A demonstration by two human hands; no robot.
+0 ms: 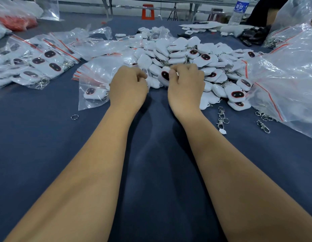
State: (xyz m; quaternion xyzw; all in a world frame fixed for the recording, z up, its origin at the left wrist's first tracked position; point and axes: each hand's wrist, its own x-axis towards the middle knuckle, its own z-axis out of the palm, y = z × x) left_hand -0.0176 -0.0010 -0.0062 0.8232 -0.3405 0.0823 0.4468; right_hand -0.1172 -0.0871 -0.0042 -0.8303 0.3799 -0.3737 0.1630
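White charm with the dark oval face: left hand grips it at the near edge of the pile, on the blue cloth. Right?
Wrong hand. The right hand grips the white charm, thumb on it; the left hand sits beside it, fingers curled at a clear bag. The rest holds: near edge of the pile, on the blue cloth. Head view shows it.
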